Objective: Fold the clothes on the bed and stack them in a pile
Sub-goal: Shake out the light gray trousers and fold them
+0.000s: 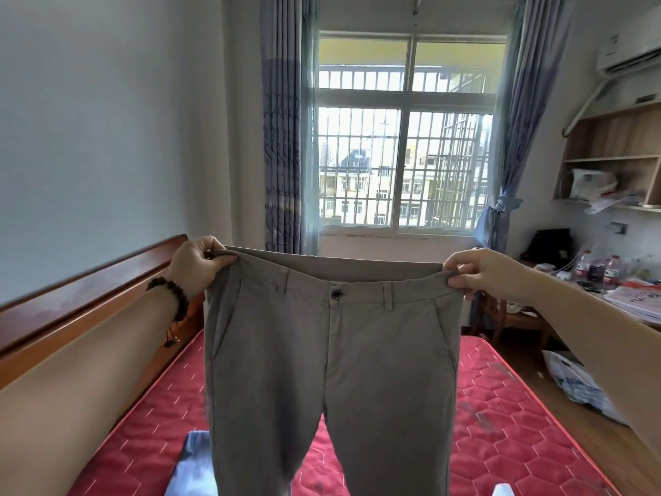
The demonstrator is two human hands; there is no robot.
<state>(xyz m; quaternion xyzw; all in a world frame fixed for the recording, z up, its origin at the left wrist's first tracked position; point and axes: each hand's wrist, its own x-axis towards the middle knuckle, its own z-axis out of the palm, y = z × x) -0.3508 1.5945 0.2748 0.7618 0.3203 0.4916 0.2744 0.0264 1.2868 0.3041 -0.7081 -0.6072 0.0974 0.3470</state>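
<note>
A pair of grey-brown trousers (332, 356) hangs stretched out in the air above the bed, front and button facing me, legs dangling past the bottom of the view. My left hand (196, 261) pinches the left end of the waistband. My right hand (475, 272) pinches the right end. Beneath lies the red quilted mattress (500, 424). A bluish garment (195, 467) lies on it at the lower left, partly hidden by the trousers. A small pale bit of cloth (504, 490) shows at the bottom edge.
A wooden headboard (89, 298) runs along the bed's left side by the wall. The window (404, 145) with curtains is straight ahead. At the right stand a cluttered desk with bottles (601, 270), wall shelves (615, 159), and a plastic bag (576, 384) on the floor.
</note>
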